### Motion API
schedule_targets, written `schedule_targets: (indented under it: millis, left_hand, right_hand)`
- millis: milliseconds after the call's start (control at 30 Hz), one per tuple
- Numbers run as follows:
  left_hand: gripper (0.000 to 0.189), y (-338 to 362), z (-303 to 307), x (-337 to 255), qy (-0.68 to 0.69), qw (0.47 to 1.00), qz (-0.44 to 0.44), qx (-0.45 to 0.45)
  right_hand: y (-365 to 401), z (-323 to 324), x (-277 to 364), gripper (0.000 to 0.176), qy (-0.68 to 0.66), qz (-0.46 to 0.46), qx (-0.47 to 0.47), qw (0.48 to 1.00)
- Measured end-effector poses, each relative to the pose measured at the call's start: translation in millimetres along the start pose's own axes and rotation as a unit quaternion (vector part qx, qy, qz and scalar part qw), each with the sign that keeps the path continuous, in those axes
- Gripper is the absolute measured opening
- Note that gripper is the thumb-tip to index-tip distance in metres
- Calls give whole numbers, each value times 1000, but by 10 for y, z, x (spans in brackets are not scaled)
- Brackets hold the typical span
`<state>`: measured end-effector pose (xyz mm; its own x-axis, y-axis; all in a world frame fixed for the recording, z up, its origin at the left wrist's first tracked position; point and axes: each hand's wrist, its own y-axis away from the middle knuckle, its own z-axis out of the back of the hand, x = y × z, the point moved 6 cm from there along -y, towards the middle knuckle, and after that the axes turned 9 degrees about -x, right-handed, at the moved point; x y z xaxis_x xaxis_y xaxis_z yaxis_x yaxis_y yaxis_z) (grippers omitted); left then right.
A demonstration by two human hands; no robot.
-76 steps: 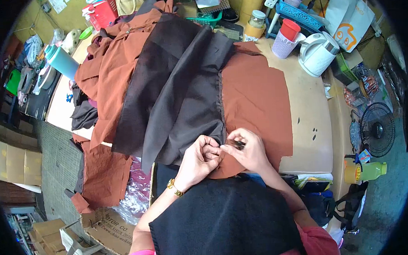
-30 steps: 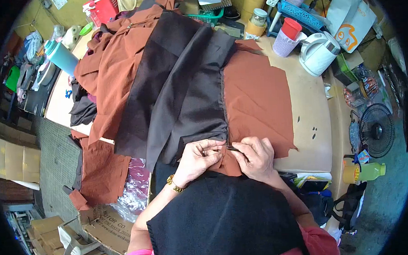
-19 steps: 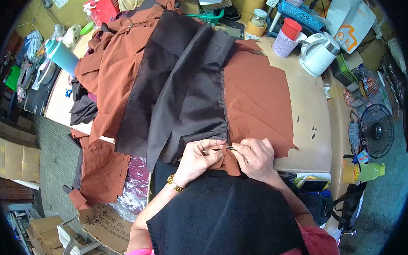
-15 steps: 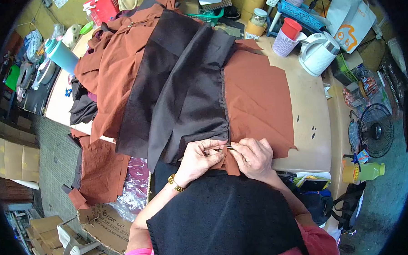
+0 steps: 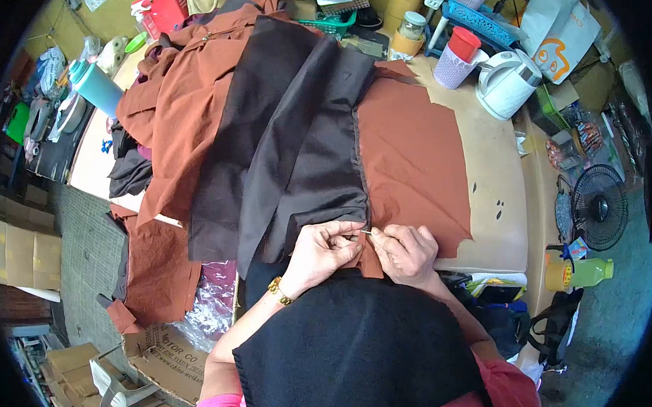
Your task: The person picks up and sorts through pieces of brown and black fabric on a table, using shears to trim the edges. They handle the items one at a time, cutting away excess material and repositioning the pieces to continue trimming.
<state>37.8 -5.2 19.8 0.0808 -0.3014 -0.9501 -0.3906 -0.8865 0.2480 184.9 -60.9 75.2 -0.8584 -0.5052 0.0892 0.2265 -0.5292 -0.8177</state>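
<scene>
My left hand (image 5: 322, 253), with a gold watch at the wrist, pinches the near end of the seam where dark brown cloth (image 5: 302, 153) meets rust-coloured cloth (image 5: 415, 156). Close beside it on the right, my right hand (image 5: 404, 251) is closed on a small thin metal tool (image 5: 366, 231), its tip at the seam near my left fingertips. What kind of tool it is cannot be made out. A narrow rust-coloured strip (image 5: 369, 260) hangs down between both hands.
A heap of rust cloth (image 5: 184, 122) covers the table's left part, beside a blue bottle (image 5: 97, 86). At the back right stand a white kettle (image 5: 508, 86) and a red cup (image 5: 464, 45). A black fan (image 5: 600, 206) is farther right, an open carton (image 5: 165, 359) lower left.
The thin tool between my hands has changed its angle slightly. My right hand has shifted very little, and my left hand keeps its pinch on the cloth.
</scene>
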Motion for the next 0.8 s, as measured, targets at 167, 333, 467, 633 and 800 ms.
schedule_targets:
  millis: [167,333,467,633,800]
  left_hand:
    - [40,-15,-2,-5,2,1000,-17,-1]
    - [46,5,-31,-114,-56,996,-56,-39]
    - [48,33,-14,-167,-140,986,-76,-45]
    - [48,44,-22,-167,-194,976,-88,-45]
    - [48,44,-14,-164,-195,975,-94,-57]
  right_hand:
    - [11,-80,-196,20,-121,-261,55,956]
    - [118,-107,-337,22,-145,-296,51,943]
    - [-16,-104,-281,20,-179,-181,27,967]
    - [-181,-173,-147,26,-147,23,91,985]
    - [-256,-204,-85,28,-149,107,88,979]
